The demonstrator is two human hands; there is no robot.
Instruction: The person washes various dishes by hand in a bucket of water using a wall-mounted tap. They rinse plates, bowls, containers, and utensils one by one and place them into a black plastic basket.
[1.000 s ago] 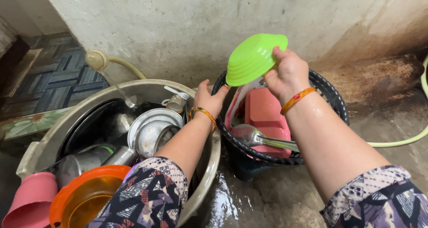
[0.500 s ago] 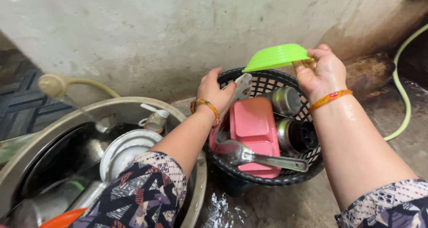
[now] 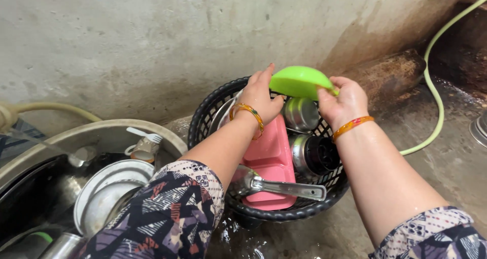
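Observation:
A bright green plastic bowl [image 3: 299, 81] hangs upside down over a black plastic basket [image 3: 203, 122]. My right hand [image 3: 342, 102] grips its right rim. My left hand [image 3: 261, 94] is inside the basket, fingers touching the bowl's left edge. The basket holds a pink compartment tray [image 3: 271, 162], two steel cups [image 3: 302, 114] and a steel ladle [image 3: 284, 187] lying across the front.
A large metal basin [image 3: 96, 130] at left holds steel plates [image 3: 109, 188], a cup with a white fork [image 3: 144, 142] and other dishes. A pale green hose [image 3: 433, 86] curves along the wet concrete floor at right. A concrete wall stands behind.
The green bowl has come down from above and is now lower over the basket. My left hand has risen from the basket rim to touch the bowl. The view has shifted right.

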